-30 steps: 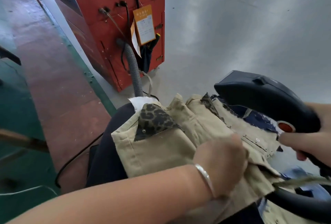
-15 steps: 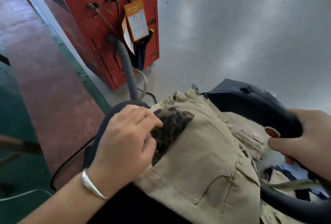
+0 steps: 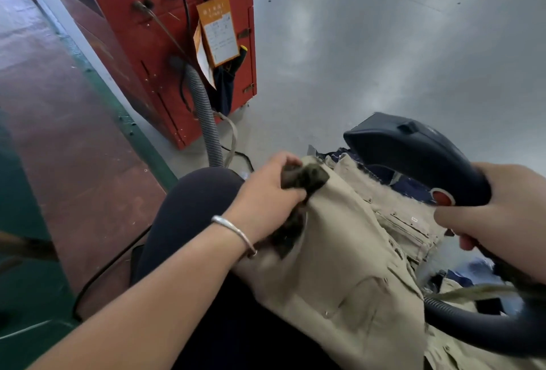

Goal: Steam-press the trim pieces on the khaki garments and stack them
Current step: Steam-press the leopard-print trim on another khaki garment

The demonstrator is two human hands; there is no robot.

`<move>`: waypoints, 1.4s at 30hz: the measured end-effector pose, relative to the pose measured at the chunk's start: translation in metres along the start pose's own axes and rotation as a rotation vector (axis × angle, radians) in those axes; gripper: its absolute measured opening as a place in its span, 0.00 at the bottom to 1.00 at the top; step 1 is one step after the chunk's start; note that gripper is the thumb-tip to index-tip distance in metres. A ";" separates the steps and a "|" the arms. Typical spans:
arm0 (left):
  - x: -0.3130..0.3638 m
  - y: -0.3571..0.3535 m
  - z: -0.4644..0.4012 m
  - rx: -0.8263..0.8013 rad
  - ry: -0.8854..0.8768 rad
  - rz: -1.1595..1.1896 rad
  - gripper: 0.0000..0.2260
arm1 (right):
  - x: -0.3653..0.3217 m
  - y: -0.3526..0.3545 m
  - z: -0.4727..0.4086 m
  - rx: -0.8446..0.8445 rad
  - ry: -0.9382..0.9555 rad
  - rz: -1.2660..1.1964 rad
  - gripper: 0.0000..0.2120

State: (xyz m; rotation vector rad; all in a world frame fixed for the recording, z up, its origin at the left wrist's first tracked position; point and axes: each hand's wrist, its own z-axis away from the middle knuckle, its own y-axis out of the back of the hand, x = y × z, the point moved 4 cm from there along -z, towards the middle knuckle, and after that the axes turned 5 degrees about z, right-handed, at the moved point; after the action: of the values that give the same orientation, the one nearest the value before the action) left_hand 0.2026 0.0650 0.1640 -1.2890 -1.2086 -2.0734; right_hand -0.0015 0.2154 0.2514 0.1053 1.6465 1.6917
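Matte khaki twill garment [image 3: 348, 257] with small snaps lay draped over a rounded dark padded form [image 3: 189, 210], right hand [image 3: 499, 210] wrapped round the smooth navy steamer [image 3: 413, 157], left hand [image 3: 266, 192] pinching crumpled leopard-print trim [image 3: 307, 176].

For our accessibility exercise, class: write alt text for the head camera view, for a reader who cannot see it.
A person's left hand pinches the dark leopard-print trim of a khaki garment laid over a dark padded form, while the right hand grips a dark steam iron held above the garment. Behind stand a red cabinet and a grey ribbed hose.
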 end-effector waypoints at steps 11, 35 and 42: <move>0.005 -0.026 0.039 0.147 0.136 0.725 0.17 | -0.012 -0.002 0.007 -0.059 0.016 -0.058 0.15; -0.004 -0.067 0.125 0.202 -0.782 -0.650 0.13 | 0.017 0.000 0.060 -0.143 -0.051 0.206 0.23; -0.005 -0.070 0.121 0.148 -0.683 -0.576 0.18 | 0.013 -0.027 0.061 -0.321 -0.088 0.438 0.09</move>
State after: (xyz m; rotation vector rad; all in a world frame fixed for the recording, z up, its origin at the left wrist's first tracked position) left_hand 0.2174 0.2036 0.1514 -1.8077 -2.1996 -1.8658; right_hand 0.0346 0.2693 0.2318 0.4013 1.3298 2.2246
